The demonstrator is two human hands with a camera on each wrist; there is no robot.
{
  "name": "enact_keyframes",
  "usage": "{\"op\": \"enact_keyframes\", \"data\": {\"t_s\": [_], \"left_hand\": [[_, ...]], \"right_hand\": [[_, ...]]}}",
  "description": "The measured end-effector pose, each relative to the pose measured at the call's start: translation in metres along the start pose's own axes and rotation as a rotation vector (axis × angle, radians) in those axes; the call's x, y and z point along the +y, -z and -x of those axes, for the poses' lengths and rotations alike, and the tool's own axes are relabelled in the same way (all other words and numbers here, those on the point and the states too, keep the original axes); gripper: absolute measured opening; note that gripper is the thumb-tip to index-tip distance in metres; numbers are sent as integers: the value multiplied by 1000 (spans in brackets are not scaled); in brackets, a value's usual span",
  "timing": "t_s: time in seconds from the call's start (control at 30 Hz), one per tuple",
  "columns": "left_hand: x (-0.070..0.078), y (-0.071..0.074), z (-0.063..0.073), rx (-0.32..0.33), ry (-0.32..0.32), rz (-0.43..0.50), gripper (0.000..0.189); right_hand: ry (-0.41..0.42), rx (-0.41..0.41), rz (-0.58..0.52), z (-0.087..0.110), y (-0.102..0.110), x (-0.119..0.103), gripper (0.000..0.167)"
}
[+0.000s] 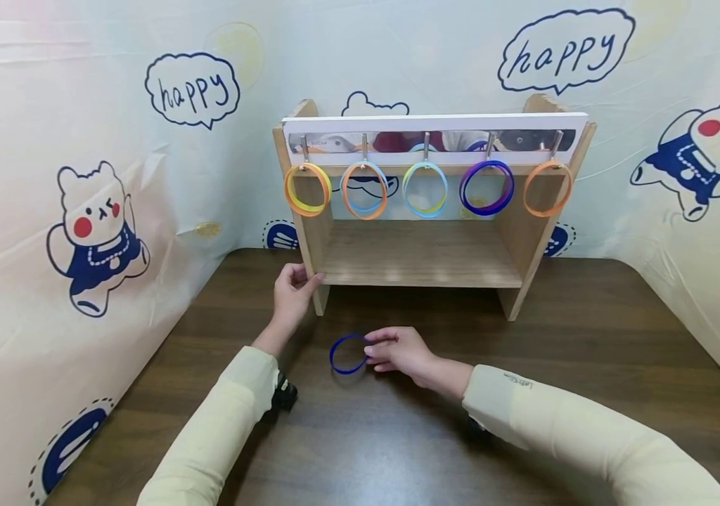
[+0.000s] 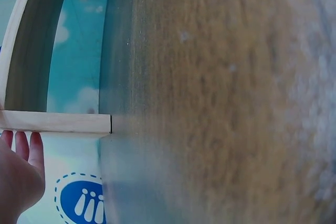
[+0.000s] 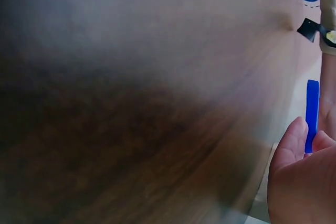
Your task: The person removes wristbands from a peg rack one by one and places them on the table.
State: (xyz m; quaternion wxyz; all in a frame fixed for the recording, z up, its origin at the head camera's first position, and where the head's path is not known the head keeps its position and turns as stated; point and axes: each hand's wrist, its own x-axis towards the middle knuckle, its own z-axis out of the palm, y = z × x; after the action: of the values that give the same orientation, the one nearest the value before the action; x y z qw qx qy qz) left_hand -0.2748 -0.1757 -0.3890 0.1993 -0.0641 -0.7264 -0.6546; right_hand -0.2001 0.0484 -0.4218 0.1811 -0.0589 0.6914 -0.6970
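My right hand (image 1: 401,351) pinches a thin dark blue ring (image 3: 312,108) between thumb and fingers, above the table in front of the wooden shelf (image 1: 420,256). The ring sticks out to the left of the fingertips. At the shelf's left side panel, my left hand (image 1: 290,295) holds the lower part, with the thumb at its front edge and the fingers (image 2: 35,153) against its outer face. Above, rings hang on a row of metal hooks: yellow with orange (image 1: 307,211), orange with light blue, light blue with yellow-green, dark blue with purple (image 1: 486,211), and orange alone (image 1: 548,213).
The shelf stands toward the back of a dark wooden table (image 1: 594,351). A white rail (image 1: 436,124) with a reflective strip runs across its top front, bearing the hooks. Behind and at both sides hangs a printed cloth (image 1: 436,56). A black strap device (image 1: 285,393) sits by the left sleeve.
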Motion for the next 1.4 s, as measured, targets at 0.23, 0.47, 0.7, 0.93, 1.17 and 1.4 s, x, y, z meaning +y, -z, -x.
{"op": "enact_keyframes", "data": {"t_s": [0.23,0.47,0.7,0.93,1.17,1.4], "left_hand": [[-14,2,-7,-1,33,-6,29],[-35,3,-15,18,40,-18,32],[-35,3,-14,22,10,-29,32],[-35,4,-14,9,13,-18,31],[-35,3,-15,14,8,-14,31],[-35,4,-14,12,13,-18,31]], "right_hand": [[-32,-1,20,-11,0,4,32],[-31,-11,45,-15,-2,7,32],[-35,-9,65,-17,-3,6,29],[-44,7,78,-19,-4,9,30],[-44,12,92,-20,-4,11,30],[-35,3,110,-20,-5,11,31]]}}
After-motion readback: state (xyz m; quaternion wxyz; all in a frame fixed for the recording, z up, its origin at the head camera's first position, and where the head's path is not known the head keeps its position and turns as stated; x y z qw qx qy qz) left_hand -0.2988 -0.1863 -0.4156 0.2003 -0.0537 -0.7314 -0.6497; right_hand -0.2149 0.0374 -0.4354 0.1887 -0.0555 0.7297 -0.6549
